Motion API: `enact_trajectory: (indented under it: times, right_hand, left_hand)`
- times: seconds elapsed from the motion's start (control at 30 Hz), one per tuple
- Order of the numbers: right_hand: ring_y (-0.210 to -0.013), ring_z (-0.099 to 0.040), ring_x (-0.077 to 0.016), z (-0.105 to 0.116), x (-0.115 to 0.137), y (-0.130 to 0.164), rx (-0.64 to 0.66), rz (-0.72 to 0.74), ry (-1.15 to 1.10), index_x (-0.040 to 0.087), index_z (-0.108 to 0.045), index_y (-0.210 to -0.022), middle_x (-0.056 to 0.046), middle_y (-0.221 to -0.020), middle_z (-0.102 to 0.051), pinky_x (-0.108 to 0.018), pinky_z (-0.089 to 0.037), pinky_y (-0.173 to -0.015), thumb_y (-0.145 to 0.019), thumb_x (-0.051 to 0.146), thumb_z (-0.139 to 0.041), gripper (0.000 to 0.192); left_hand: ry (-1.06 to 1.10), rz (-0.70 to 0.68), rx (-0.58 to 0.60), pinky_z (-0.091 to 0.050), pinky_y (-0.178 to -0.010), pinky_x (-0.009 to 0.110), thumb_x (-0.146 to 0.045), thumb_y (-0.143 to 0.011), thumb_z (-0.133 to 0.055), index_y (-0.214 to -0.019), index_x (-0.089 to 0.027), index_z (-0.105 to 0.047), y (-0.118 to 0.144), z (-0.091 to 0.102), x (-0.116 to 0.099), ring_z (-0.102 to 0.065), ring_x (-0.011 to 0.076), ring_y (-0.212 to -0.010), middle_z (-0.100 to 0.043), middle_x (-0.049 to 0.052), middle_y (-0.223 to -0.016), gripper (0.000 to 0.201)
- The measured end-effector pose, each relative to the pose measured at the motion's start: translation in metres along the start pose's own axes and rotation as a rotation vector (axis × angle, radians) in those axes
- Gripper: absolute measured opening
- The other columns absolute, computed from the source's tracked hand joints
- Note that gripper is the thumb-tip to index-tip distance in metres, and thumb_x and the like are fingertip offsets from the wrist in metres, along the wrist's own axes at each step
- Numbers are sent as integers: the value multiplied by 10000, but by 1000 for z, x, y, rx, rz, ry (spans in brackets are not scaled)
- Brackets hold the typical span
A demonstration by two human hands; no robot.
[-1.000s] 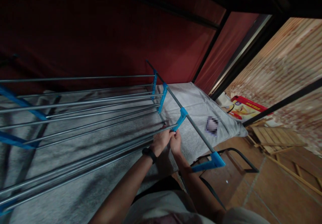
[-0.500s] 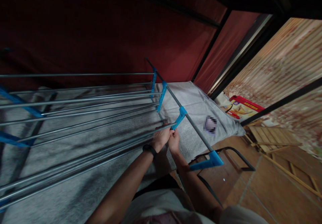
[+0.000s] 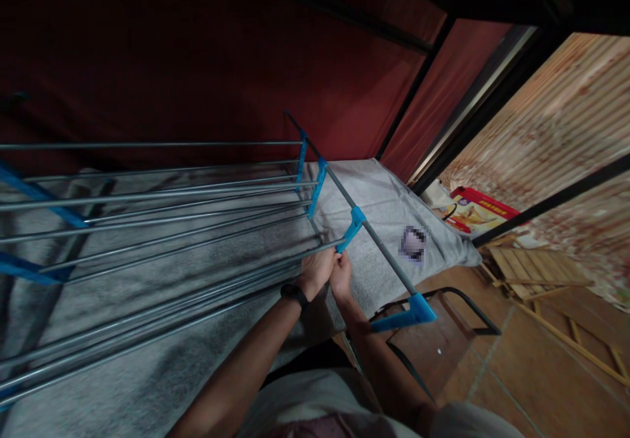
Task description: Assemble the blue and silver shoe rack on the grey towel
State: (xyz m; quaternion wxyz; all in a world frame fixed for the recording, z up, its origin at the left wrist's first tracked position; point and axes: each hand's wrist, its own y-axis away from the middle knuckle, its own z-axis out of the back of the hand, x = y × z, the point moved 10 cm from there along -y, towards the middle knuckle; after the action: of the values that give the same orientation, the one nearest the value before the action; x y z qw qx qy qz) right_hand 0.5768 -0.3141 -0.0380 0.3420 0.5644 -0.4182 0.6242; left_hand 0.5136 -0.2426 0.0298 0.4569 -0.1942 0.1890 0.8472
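A rack of grey metal tubes (image 3: 197, 214) joined by blue plastic brackets lies on its side across a grey cloth. My left hand (image 3: 317, 270), with a black band on its wrist, is closed around the end of a metal tube (image 3: 275, 262). My right hand (image 3: 340, 275) meets it there, fingers pinched at the lower end of a blue bracket (image 3: 351, 228). The exact contact between tube and bracket is hidden by my fingers. Another blue bracket (image 3: 413, 311) hangs from the near end of the grey cross rod (image 3: 388, 254).
The grey cloth (image 3: 364, 182) covers the surface under the rack, with a small blurred patch on it at right. Behind stands a dark red wall (image 3: 221, 83). To the right are a red and yellow box (image 3: 485, 211), wooden slatted pieces (image 3: 536, 266) and a black-framed chair (image 3: 443, 339).
Both hands stay at the same bracket with only a slight shift of the fingers. The view has moved very slightly; the rack keeps its position.
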Motion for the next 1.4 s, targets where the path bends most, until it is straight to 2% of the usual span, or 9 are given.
enact_trajectory:
  times: [0.43,0.73,0.87,1.07,1.4]
  right_hand:
    - [-765,-557,-168,-3,10,7,5,35,60,192,-606,-937,-10,-846,-666,-295,-458,-750,-811,271,-496,185]
    - [-696,-558,-165,-2,4,12,-32,27,32,199,-592,-852,8,-749,-631,-287,-458,-670,-802,307,-535,132]
    - [-698,-563,-170,-2,3,9,-28,26,42,195,-606,-861,1,-754,-643,-291,-459,-668,-796,295,-542,136]
    - [-692,-542,-155,-3,-4,9,-20,16,74,185,-606,-871,8,-757,-637,-280,-460,-687,-802,280,-504,156]
    - [-699,-556,-165,-3,-1,7,-48,17,92,169,-626,-899,-20,-790,-659,-291,-470,-687,-755,265,-486,222]
  left_hand:
    - [-54,-1,-14,-521,-771,365,-324,-963,-452,-1131,-219,-650,7,8,-2,-689,301,-991,-721,124,-1076,280]
    - [1,57,-39,-498,-762,351,-324,-965,-432,-1076,-228,-666,9,7,3,-687,283,-978,-726,105,-1057,276]
    - [20,37,-21,-484,-775,343,-304,-970,-420,-1079,-223,-662,8,7,2,-681,267,-972,-723,103,-1047,277]
    - [49,37,-23,-470,-839,326,-335,-952,-479,-1137,-243,-649,7,8,9,-643,253,-1086,-702,86,-1169,268]
    - [58,65,-46,-480,-815,346,-340,-931,-485,-1134,-257,-666,6,5,13,-662,274,-1037,-723,92,-1111,285]
